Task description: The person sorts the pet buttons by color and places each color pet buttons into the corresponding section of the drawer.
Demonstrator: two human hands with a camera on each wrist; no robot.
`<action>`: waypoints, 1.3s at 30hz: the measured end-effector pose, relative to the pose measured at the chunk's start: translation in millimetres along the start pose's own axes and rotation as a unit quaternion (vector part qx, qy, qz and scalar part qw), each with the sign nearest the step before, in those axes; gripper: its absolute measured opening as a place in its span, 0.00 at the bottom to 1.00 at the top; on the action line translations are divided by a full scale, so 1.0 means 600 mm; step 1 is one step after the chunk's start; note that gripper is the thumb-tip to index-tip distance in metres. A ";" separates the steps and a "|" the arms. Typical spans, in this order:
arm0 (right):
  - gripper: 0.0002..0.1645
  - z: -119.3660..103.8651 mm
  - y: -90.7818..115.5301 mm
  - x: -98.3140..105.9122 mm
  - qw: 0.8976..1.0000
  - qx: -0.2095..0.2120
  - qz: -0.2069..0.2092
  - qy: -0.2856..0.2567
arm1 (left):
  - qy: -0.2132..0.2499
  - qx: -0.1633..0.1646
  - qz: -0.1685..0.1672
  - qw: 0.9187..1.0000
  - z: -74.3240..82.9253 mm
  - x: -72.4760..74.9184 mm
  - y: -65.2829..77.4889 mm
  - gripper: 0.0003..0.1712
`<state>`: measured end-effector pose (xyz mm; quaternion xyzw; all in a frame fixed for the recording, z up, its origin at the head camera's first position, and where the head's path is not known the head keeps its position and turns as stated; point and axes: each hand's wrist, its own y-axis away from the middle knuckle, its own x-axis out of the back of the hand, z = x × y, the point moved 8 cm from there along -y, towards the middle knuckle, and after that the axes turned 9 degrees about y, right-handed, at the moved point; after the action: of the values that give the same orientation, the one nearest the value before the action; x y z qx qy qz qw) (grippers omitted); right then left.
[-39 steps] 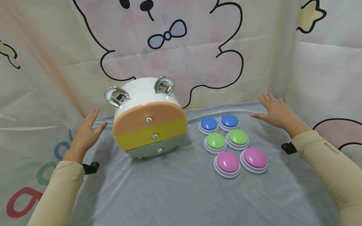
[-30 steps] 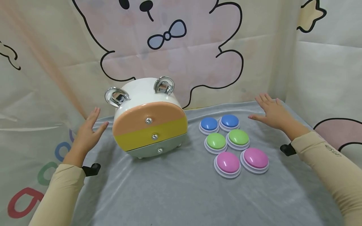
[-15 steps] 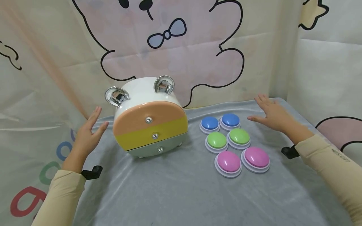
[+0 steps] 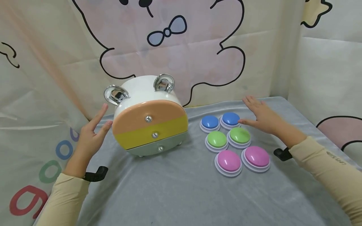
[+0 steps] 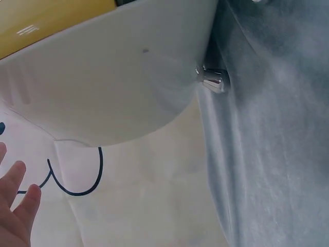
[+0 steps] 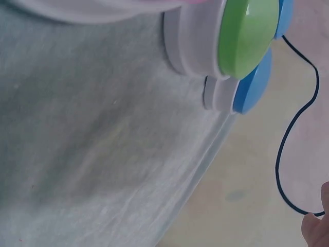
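Note:
A small white chest of drawers (image 4: 150, 125) with orange, yellow and grey-green fronts stands left of the middle, two silver ear-shaped pieces on top. My left hand (image 4: 91, 139) is held up beside its left side, fingers spread, thumb tip near the orange front. In the left wrist view the chest's white side (image 5: 128, 77) shows, with fingertips (image 5: 33, 195) low at the left. My right hand (image 4: 264, 117), palm down with fingers extended, hovers right of the blue buttons; its thumb overlaps the right blue button (image 4: 231, 119) in the head view. Neither hand holds anything.
Push buttons stand in pairs on the grey cloth (image 4: 175, 191): blue behind, green (image 4: 216, 139) in the middle, pink (image 4: 229, 161) in front. A printed curtain (image 4: 203, 66) hangs close behind the table and along both sides. Black straps (image 4: 97, 174) sit at the wrists.
My left hand has moved right, closer to the chest. The right hand has come left toward the buttons. Chest and buttons keep their places; the head view has tilted slightly.

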<state>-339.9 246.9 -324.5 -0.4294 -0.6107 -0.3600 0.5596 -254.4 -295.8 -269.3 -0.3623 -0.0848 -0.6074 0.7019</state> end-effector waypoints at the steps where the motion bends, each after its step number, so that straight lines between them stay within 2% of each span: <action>1: 0.61 -0.005 -0.001 0.002 1.000 0.003 0.001 0.000 | 0.007 0.000 0.005 1.000 0.002 0.002 0.002 0.33; 6: 0.60 -0.030 -0.003 0.010 1.000 0.018 0.008 0.001 | 0.035 -0.005 0.011 0.999 0.018 0.007 0.012 0.32; 12: 0.61 -0.057 -0.004 0.010 0.999 0.025 -0.005 -0.021 | 0.054 -0.025 0.008 0.998 0.040 0.007 0.023 0.32; 20: 0.59 -0.093 0.019 0.006 0.997 0.047 -0.005 -0.064 | 0.064 -0.003 -0.002 0.998 0.044 -0.005 0.024 0.29; 27: 0.57 -0.134 0.034 0.004 0.995 0.066 -0.011 -0.078 | 0.069 -0.022 -0.001 0.997 0.057 -0.016 0.022 0.27; 32: 0.57 -0.165 0.045 0.003 0.992 0.080 -0.009 -0.092 | 0.075 0.004 -0.004 0.997 0.056 -0.025 0.018 0.26; 39: 0.55 -0.209 0.053 0.006 0.989 0.106 -0.006 -0.104 | 0.086 -0.005 -0.003 0.996 0.060 -0.026 0.015 0.25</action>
<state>-263.4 143.9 -308.0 -0.3989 -0.7031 -0.2502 0.5329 -238.5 -261.4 -255.6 -0.3118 -0.0217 -0.6389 0.7029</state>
